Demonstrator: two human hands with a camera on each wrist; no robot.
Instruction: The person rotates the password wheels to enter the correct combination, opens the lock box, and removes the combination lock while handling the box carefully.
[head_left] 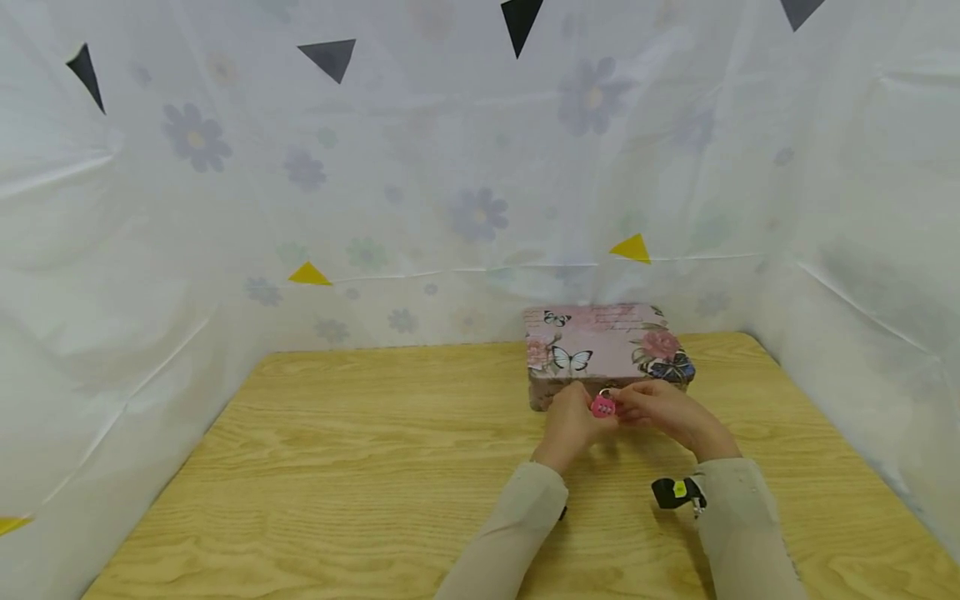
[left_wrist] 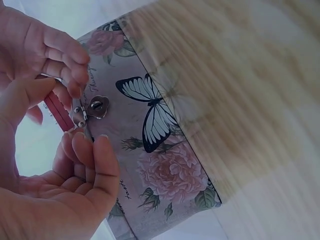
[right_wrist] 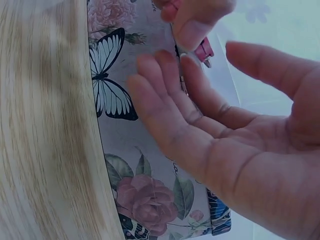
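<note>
A pink combination padlock (head_left: 603,407) with number dials is in my left hand (head_left: 572,427). In the left wrist view, that hand's thumb and fingers pinch the padlock (left_wrist: 59,111) beside the metal clasp (left_wrist: 90,111) on the box front. The padlock's shackle stands up in the head view. My right hand (head_left: 667,412) is just right of it, fingertips close to the shackle. Seen from the right wrist, the right hand (right_wrist: 215,135) has loosely bent fingers, its thumb apart from them. Whether those fingertips touch the clasp is hidden. The pink floral box (head_left: 600,337) with butterflies is behind both hands.
The wood-grain table (head_left: 360,467) extends left and in front of the box. White floral sheeting (head_left: 420,208) rises behind and at both sides. A black strap (head_left: 671,493) hangs by the right sleeve.
</note>
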